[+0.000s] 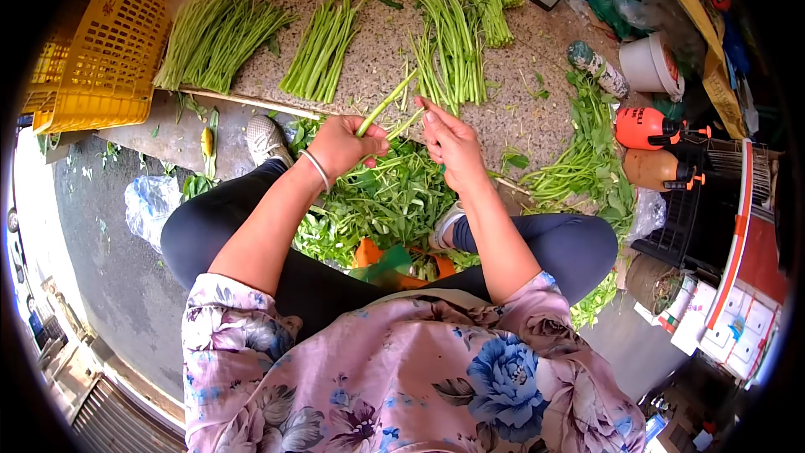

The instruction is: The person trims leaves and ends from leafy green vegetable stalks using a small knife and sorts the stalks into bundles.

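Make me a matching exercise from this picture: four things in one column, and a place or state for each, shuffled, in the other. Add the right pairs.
Things
1. Left hand
2. Yellow crate
3. Leafy pile
4. White bucket

Places and states
A. Low on the ground, between the person's two shoes
B. At the upper right of the picture
C. Closed around a green stem
D. At the upper left of the picture

Right pairs: 1-C, 2-D, 3-A, 4-B
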Demonstrator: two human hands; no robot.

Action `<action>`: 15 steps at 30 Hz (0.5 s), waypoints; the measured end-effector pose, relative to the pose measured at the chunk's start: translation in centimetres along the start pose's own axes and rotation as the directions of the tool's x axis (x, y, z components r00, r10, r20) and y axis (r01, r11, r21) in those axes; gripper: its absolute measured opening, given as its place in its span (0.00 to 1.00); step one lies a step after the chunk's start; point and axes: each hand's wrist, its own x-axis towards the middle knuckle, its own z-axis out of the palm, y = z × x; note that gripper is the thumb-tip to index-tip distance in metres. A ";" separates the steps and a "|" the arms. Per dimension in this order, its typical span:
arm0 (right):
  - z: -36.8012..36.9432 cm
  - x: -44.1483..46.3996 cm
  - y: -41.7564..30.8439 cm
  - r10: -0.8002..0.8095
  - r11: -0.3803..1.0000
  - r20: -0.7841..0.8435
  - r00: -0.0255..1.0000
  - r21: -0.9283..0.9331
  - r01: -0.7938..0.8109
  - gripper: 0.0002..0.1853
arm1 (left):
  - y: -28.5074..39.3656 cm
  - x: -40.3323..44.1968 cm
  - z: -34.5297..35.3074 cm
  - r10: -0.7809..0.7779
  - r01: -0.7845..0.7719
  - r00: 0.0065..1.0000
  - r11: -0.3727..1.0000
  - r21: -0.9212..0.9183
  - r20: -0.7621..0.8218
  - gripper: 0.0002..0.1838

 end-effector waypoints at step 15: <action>-5.4 11.3 6.8 -0.210 0.364 -0.477 0.853 -0.848 -0.385 0.19 | 0.2 0.9 -1.8 -0.095 0.071 0.975 0.990 -0.125 -0.200 0.05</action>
